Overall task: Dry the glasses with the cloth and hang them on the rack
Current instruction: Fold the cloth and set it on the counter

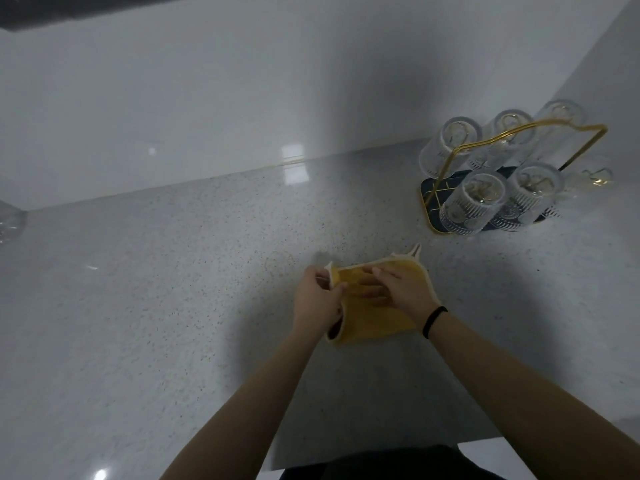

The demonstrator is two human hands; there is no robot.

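Note:
A yellow cloth (374, 320) with a pale border lies on the speckled counter in front of me. My left hand (317, 299) pinches its left edge. My right hand (403, 289) rests flat on top of it, a black band on the wrist. At the back right stands a gold wire rack (512, 133) on a dark tray (429, 187). Several ribbed clear glasses hang upside down on it, among them one at the front (474, 202) and one at the back left (448, 147).
The grey speckled counter (173, 289) runs to a glossy white wall (207, 98) behind. A clear object (10, 220) shows at the far left edge. The counter's front edge (381, 452) is close to my body.

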